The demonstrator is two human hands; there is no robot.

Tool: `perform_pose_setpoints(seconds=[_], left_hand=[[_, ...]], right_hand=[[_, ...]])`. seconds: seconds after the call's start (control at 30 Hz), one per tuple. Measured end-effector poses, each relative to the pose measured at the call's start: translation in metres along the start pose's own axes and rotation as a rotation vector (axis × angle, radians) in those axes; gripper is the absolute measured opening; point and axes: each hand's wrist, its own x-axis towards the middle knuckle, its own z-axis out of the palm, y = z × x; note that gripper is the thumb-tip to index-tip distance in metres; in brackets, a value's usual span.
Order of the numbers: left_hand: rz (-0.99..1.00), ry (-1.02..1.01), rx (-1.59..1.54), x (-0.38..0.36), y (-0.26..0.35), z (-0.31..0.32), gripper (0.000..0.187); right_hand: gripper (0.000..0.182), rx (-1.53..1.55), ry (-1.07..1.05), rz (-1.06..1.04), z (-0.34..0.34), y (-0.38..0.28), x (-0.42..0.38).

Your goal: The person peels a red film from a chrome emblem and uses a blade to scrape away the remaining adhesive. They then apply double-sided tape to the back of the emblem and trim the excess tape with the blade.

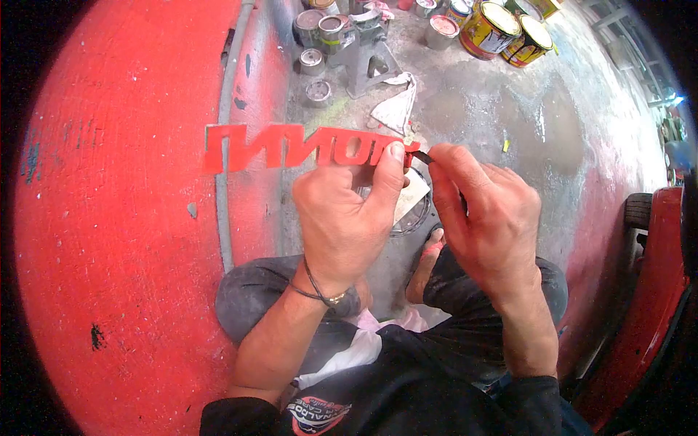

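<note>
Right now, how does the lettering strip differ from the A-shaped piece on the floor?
Colour: the lettering strip is red; the A-shaped piece is grey.
Place: the lettering strip is held up in the left hand's grip; the A-shaped piece is on the floor.
Form: the lettering strip has several letters; the A-shaped piece, only one.
Both have letter-like outlines.

You see a red-painted surface (123, 189), flecked pale and scuffed dark, filling the left of the frame, with a grey edging (223, 211) beside it. Your grey floor (472, 116) is stained upper centre; bluish-white light (678, 99) glows upper right.
</note>
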Motion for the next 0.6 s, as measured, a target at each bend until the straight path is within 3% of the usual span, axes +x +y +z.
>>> perform_pose_setpoints(seconds=[0.17, 0.27, 0.47, 0.57, 0.6], left_hand=[[0.09, 0.006, 0.055, -0.004, 0.0, 0.003, 0.022], [0.116, 0.018, -0.049, -0.006, -0.007, 0.009, 0.018], [0.202, 0.016, 0.116, -0.008, -0.001, 0.008, 0.016], [0.078, 0.037, -0.031, -0.008, -0.005, 0.011, 0.02], [0.055, 0.053, -0.11, -0.007, -0.007, 0.014, 0.018]], right_hand=[[0.014, 0.004, -0.004, -0.005, -0.001, 0.0, 0.0], [0.012, 0.212, -0.034, 0.171, -0.002, 0.001, -0.002], [0.012, 0.489, -0.04, 0.339, 0.014, 0.01, -0.003], [0.011, 0.576, -0.095, 0.447, 0.016, 0.007, -0.003], [0.01, 0.495, -0.044, 0.39, 0.014, 0.003, -0.004]])
